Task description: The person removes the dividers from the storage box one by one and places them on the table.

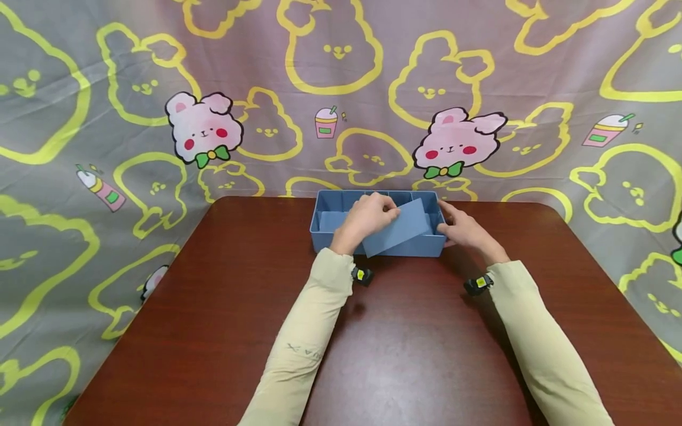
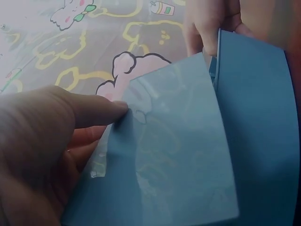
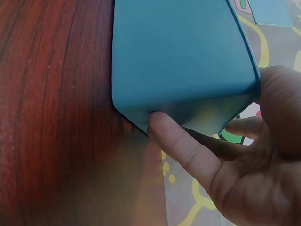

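A long blue storage box (image 1: 325,241), open at the top and split into compartments, stands at the far side of the table. Over its front wall tilts a flat, glossy blue panel (image 1: 401,229), which hides part of the inside. My left hand (image 1: 367,216) pinches this panel by its edge; in the left wrist view the thumb (image 2: 106,110) lies on its shiny face. At the box's right end, my right hand (image 1: 463,228) grips the end wall. The right wrist view has one finger (image 3: 181,146) against the wall's outside and the thumb by the rim.
The dark brown wooden table (image 1: 224,319) reaches toward me and to both sides of the box. Right behind its far edge hangs a cloth (image 1: 266,142) printed with yellow outlines and pink bunnies. A small black device (image 1: 478,285) sits on each wrist.
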